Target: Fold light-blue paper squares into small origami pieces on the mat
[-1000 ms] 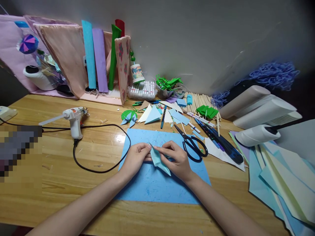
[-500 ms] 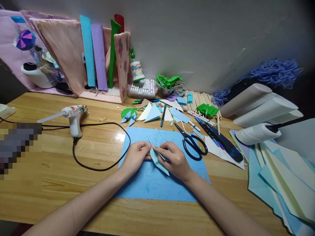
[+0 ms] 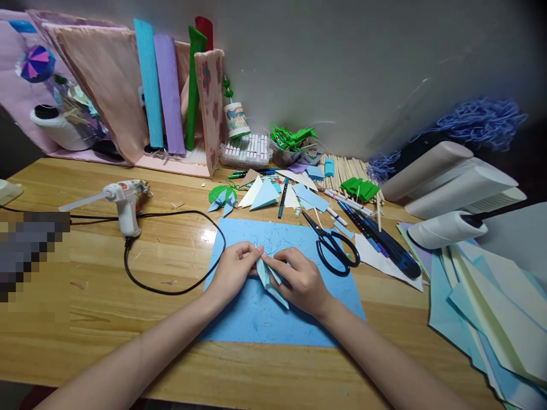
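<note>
A folded piece of light blue paper (image 3: pixel 270 286) is held between both hands, over a blue sheet (image 3: pixel 239 319) lying on the wooden table. My left hand (image 3: pixel 236 269) pinches the paper's upper tip between thumb and fingers. On the other side, my right hand (image 3: pixel 301 279) is closed on the same paper, its index finger reaching to the tip near my left thumb. Part of the paper is hidden behind the right fingers. Black-handled scissors (image 3: pixel 335 247) rest on the blue sheet's right side, close to my right hand.
To the left stands a white glue gun (image 3: pixel 127 210) with a looping black cord (image 3: pixel 168 293). Paper scraps (image 3: pixel 265 195), pens and wooden sticks (image 3: pixel 342 171) lie behind the sheet. A stack of coloured paper (image 3: pixel 491 307) is at the right, a box of markers (image 3: pixel 245 151) at the back.
The folded paper has tilted slightly, its lower end shifting left and down a little. Both hands keep their pinch on it. The whole view has shifted slightly.
</note>
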`<state>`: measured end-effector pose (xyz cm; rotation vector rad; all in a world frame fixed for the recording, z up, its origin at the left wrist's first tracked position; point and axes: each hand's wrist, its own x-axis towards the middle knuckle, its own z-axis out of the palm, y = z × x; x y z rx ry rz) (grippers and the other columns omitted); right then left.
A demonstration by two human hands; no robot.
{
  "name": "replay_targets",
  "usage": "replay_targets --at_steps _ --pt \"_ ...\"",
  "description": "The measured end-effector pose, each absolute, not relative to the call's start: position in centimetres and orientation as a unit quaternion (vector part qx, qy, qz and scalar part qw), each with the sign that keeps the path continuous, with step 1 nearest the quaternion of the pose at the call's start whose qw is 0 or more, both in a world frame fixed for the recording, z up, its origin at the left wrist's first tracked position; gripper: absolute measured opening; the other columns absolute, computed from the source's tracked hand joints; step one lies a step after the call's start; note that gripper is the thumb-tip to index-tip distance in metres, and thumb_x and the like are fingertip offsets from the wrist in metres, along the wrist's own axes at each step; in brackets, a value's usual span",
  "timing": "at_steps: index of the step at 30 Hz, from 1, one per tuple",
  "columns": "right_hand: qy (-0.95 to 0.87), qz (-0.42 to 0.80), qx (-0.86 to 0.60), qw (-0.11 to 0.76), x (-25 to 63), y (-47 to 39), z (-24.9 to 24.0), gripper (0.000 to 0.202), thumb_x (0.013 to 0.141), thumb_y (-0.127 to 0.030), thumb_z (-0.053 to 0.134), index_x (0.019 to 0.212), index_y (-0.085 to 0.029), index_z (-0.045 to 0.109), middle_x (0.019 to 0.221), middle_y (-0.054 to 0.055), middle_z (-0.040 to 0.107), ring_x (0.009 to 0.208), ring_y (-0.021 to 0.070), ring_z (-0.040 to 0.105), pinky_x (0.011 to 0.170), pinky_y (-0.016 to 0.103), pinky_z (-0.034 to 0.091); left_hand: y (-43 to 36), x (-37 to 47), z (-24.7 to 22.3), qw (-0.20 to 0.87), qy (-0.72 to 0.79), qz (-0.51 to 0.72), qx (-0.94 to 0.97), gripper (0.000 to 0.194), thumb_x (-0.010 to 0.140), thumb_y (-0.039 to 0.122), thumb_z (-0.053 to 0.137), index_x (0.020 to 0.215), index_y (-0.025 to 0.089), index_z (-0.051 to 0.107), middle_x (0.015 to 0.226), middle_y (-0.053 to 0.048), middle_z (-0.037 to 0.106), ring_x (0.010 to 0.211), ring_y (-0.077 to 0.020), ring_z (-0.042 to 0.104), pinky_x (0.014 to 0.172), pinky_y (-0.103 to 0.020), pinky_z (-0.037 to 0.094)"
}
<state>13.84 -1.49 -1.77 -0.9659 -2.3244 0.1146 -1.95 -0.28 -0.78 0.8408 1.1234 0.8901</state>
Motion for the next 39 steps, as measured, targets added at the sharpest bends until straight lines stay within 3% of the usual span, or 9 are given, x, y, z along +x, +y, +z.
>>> replay_targets --at_steps 9,15,21,29,36,39 --pt "-0.869 0.067 -0.383 0.308 13.9 -1.5 -1.9 0.024 0.079 -0.016 0.049 0.101 -0.018 0.060 0.080 0.008 0.059 0.074 0.0186 0.053 0.063 0.030 0.044 -0.2 -2.0 -0.5 0.683 0.495 0.395 0.365 0.032 0.065 0.043 0.064 0.058 0.013 0.055 0.053 0.004 0.054 0.049 -0.0080 0.053 0.052 -0.019 0.047" --pt "-0.793 0.167 -0.450 0.374 13.6 -1.5 -1.9 0.011 0.080 -0.015 0.048 0.086 -0.019 0.057 0.075 0.004 0.059 0.073 0.0173 0.054 0.066 0.030 0.044 -0.1 -1.9 -0.2 0.687 0.486 0.388 0.377 0.030 0.067 0.043 0.063 0.068 0.013 0.059 0.059 0.002 0.057 0.055 -0.0089 0.054 0.057 -0.019 0.046" --pt "-0.678 0.278 -0.547 0.405 13.8 -1.2 -1.5 0.008 0.082 -0.021 0.048 0.080 -0.018 0.055 0.073 0.001 0.060 0.068 0.0143 0.056 0.061 0.024 0.042 0.1 -2.4 0.1 0.739 0.426 0.310 0.420 0.024 0.066 0.034 0.066 0.064 0.011 0.061 0.050 0.005 0.049 0.046 -0.0045 0.044 0.049 -0.015 0.039" --pt "-0.624 0.444 -0.496 0.408 14.4 -0.3 -1.5 0.021 0.076 -0.030 0.059 0.093 -0.017 0.061 0.088 0.005 0.065 0.081 0.0167 0.060 0.071 0.028 0.048 0.1 -2.5 -0.1 0.681 0.497 0.305 0.442 0.018 0.065 0.028 0.066 0.062 0.011 0.059 0.055 -0.001 0.060 0.054 -0.0113 0.059 0.056 -0.022 0.048" --pt "-0.601 0.441 -0.517 0.420 14.2 -0.2 -1.7 0.013 0.072 -0.026 0.063 0.081 -0.016 0.065 0.081 0.004 0.068 0.078 0.0168 0.063 0.074 0.028 0.050 -0.3 -2.5 -0.2 0.653 0.471 0.350 0.478 0.019 0.071 0.024 0.062 0.083 0.016 0.050 0.063 0.001 0.063 0.061 -0.0128 0.063 0.062 -0.025 0.049" --pt "-0.584 0.411 -0.542 0.443 14.3 0.0 -1.8 0.012 0.071 -0.025 0.064 0.079 -0.017 0.064 0.081 0.003 0.067 0.080 0.0169 0.062 0.076 0.028 0.049 -0.3 -2.5 -0.3 0.628 0.460 0.374 0.504 0.018 0.068 0.016 0.063 0.082 0.017 0.051 0.076 0.000 0.064 0.070 -0.0120 0.063 0.067 -0.024 0.050"
